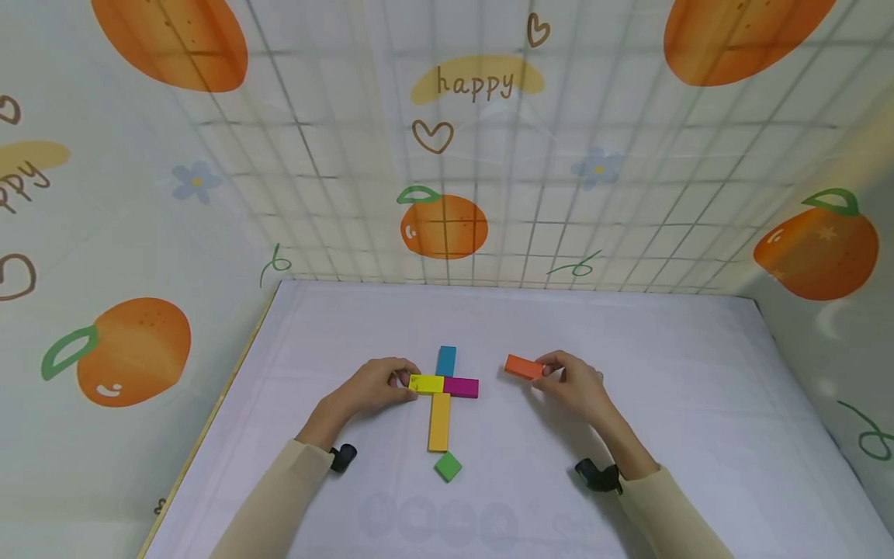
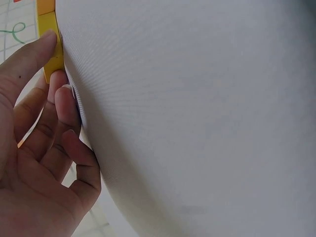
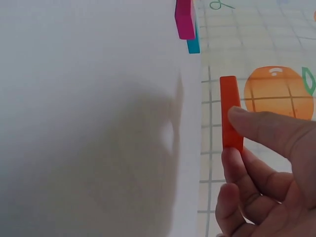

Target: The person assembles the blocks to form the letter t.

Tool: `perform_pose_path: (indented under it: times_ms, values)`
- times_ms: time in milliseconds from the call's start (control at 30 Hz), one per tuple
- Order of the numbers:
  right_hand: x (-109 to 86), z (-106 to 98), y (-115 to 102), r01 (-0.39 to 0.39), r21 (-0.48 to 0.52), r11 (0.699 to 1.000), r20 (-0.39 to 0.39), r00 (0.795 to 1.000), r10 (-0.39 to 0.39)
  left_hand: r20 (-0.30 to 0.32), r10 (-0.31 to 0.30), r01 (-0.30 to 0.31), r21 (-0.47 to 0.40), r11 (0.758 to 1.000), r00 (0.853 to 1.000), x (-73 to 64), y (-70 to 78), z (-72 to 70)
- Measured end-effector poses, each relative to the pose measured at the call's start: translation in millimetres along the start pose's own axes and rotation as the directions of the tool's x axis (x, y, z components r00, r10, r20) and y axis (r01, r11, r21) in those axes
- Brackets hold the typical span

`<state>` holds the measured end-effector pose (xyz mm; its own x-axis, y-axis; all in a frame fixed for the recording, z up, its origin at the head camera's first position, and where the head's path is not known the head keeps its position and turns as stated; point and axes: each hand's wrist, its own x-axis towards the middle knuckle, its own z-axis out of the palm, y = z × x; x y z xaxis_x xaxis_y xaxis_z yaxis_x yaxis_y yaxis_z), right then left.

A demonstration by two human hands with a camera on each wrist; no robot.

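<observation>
My right hand [image 1: 574, 386] pinches an orange block [image 1: 522, 366] between thumb and fingers; in the right wrist view the orange block [image 3: 230, 113] shows above the white surface's edge. On the left, my left hand [image 1: 380, 384] holds the outer end of a bright yellow block [image 1: 427, 384] between thumb and fingertips. That block lies end to end with a magenta block [image 1: 462, 387], forming a crossbar. A blue block [image 1: 446, 361] extends behind it, and a long amber block [image 1: 439, 421] runs toward the front. Below the amber one sits a green block [image 1: 448, 466], turned like a diamond.
A white cloth-covered table [image 1: 335, 326] carries the blocks. Behind it rises a patterned curtain [image 1: 349, 202] with printed oranges and a grid. Dark wrist cameras sit on the left wrist [image 1: 343, 458] and right wrist [image 1: 598, 475].
</observation>
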<state>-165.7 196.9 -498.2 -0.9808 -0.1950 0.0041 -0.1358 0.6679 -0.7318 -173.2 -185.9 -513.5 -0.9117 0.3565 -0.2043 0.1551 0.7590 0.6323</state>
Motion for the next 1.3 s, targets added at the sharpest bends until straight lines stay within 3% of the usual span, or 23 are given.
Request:
perform_pose_path:
  times_ms: [333,1300]
  values:
    - [-14.3,-2.1,-3.8,0.048,0.000,0.999,-0.013,0.999,-0.048,-0.013,-0.009,0.009,-0.004,1.000,1.000,-0.8,0.4,0.2]
    - [-45.7,13.7,-26.1,0.093,0.081,0.992,0.068,0.993,-0.098,-0.003,-0.017,0.017,-0.015,1.000,1.000,-0.7,0.2,0.5]
